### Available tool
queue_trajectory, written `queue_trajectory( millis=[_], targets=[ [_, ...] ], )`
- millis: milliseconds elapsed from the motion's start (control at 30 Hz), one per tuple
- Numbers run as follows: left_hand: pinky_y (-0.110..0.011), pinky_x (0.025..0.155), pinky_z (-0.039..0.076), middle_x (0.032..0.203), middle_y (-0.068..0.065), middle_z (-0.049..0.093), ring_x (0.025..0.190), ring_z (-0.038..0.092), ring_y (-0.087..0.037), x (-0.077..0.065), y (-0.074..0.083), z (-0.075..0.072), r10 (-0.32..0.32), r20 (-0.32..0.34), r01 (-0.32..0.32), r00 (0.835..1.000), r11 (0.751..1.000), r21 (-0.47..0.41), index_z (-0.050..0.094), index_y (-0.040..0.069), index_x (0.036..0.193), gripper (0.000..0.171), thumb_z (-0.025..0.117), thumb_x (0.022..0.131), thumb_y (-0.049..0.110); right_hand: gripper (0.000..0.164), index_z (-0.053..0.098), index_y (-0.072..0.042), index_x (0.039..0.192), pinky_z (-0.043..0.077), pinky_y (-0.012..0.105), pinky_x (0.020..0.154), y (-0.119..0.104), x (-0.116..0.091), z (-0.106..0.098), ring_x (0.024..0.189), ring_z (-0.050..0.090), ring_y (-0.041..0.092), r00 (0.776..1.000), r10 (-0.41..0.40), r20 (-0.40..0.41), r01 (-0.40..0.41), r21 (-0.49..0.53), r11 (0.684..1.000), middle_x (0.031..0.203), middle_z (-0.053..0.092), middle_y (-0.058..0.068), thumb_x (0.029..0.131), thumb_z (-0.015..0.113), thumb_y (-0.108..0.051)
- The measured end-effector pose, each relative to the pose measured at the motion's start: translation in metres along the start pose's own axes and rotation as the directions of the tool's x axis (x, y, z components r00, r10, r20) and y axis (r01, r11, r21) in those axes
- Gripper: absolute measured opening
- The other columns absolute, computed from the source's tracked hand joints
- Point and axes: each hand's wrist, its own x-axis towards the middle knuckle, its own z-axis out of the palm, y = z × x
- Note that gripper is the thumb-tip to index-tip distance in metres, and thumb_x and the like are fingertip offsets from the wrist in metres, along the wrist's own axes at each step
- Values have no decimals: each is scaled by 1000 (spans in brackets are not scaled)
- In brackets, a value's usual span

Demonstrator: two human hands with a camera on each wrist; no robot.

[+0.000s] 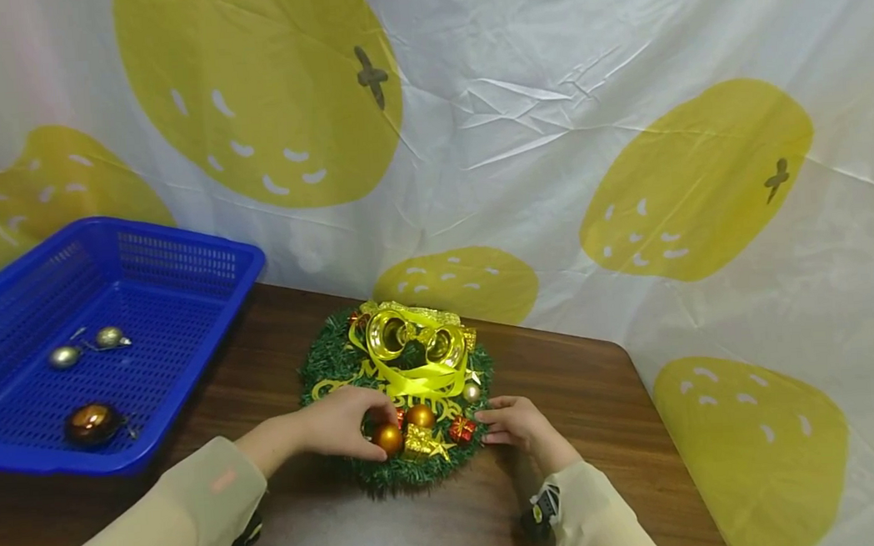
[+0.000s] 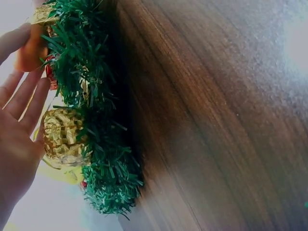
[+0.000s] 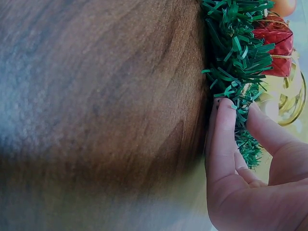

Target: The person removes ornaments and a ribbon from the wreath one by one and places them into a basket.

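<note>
A green tinsel wreath (image 1: 329, 346) lies on the table, decorated with gold bells (image 1: 445, 346), a yellow ribbon (image 1: 421, 382) and gold lettering. My left hand (image 1: 341, 425) curls its thumb and fingers round an orange bauble (image 1: 389, 440) at the wreath's front left. Beside that sit a second orange bauble (image 1: 420, 416), a gold gift box (image 1: 418, 441) and a red gift box (image 1: 462, 429). At the right edge, my right hand (image 1: 521, 426) pinches the tinsel between thumb and fingers, as the right wrist view shows near the red box (image 3: 276, 50).
On the left stands a blue plastic basket (image 1: 244, 264). Inside it lie two small gold baubles (image 1: 65, 357) and a larger brown bauble (image 1: 93, 423). The brown wooden table (image 1: 587, 397) ends against a fruit-printed curtain (image 1: 506, 177) at the back and right.
</note>
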Motion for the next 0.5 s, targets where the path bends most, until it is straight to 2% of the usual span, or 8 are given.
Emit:
queue_trajectory(
  millis=[267, 500],
  targets=[
    [-32, 82, 50, 91, 8, 64, 87, 58, -8, 0, 0, -5, -45, 6, 46, 999, 990, -132, 63, 17, 98, 31, 78, 72, 24, 56, 33, 16, 135, 57, 24, 60, 0, 1, 0, 62, 60, 13, 1000, 8, -10, -8, 1, 1000, 81, 59, 6, 88, 60, 0],
    [-35, 82, 52, 91, 5, 66, 85, 59, -7, 0, -1, -13, -61, -24, 56, 998, 981, -188, 64, 13, 100, 31, 78, 74, 24, 57, 33, 17, 135, 57, 24, 60, 0, 1, 1, 62, 59, 13, 1000, 7, -5, -7, 6, 1000, 81, 58, 6, 88, 60, 1]
  ],
)
